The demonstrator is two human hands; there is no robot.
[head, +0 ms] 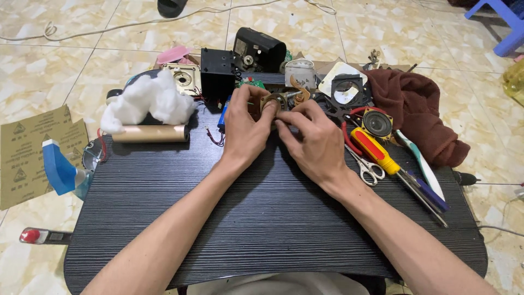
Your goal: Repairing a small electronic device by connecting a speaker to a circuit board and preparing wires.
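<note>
Over the far middle of a dark wood-grain table [262, 218], my left hand [245, 128] and my right hand [314, 139] come together. Both grip a small round brownish metal part [272, 102], pinched between the fingertips of each hand. Most of the part is hidden by my fingers. Just behind it lie a black box [217, 76], a blue cylinder [222, 117] and a green circuit board [251, 83].
White cotton wadding [150, 101] and a gold tube [150, 133] lie at the left. At the right are a red-and-yellow screwdriver [376, 153], scissors [365, 166], a small speaker [376, 123], a toothbrush [420, 164] and a brown cloth [420, 109]. Sandpaper sheets [33, 153] lie on the tiled floor.
</note>
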